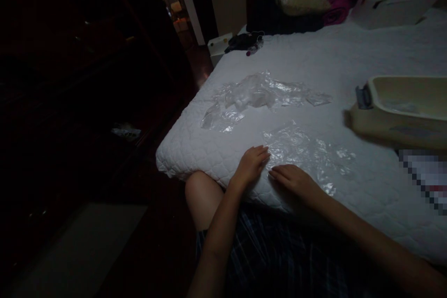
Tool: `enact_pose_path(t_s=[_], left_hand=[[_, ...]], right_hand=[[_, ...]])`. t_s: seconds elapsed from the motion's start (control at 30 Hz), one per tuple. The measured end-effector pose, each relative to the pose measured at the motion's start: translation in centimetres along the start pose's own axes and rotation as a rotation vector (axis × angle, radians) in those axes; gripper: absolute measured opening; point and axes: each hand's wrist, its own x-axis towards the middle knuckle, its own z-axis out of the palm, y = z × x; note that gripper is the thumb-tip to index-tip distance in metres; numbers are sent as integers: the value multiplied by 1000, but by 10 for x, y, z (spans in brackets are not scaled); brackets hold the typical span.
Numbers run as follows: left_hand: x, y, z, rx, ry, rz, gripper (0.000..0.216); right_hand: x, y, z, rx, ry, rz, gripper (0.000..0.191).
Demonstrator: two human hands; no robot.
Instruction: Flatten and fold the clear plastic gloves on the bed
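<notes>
My left hand (253,164) rests at the near left edge of a clear, crinkled plastic sheet or bag (307,149) spread on the white quilted bed cover. Its fingers are stretched out to the right, their tips touching the plastic. Just right of it, my right hand (297,183) lies palm down at the plastic's near edge, fingers extended to the left; its thumb is hidden. Neither hand visibly grips anything. Farther back, a second crumpled piece of clear plastic (251,95) lies on the bed.
A cream plastic bin (401,125) with a grey handle latch stands to the right on the bed cover (307,60). Farther back are a pillow (300,1), a magenta roll (337,10) and a white box (391,9). A small packet (126,132) lies in the dark at left.
</notes>
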Motion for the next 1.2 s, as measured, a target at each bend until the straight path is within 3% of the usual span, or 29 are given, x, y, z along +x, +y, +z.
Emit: enact_pose_path(t_s=[0.17,0.33,0.5,0.77,1.0,1.2], left_hand=[[-1,-3,6,22,-25,27,28],[-1,-6,12,3,-5,65,23],[2,-4,11,-4,-10,50,22],[10,-2,17,-7,55,-2,23],[11,-2,27,4,154,-35,22],[11,2,29,-28,235,-98,19]], right_hand=[[-2,-3,13,-121,20,-21,32],[0,-1,7,-168,7,-33,35],[3,8,-4,-62,61,21,35],[7,45,-12,144,144,78,41],[-4,57,2,116,357,268,40],[-14,57,15,40,452,362,42]])
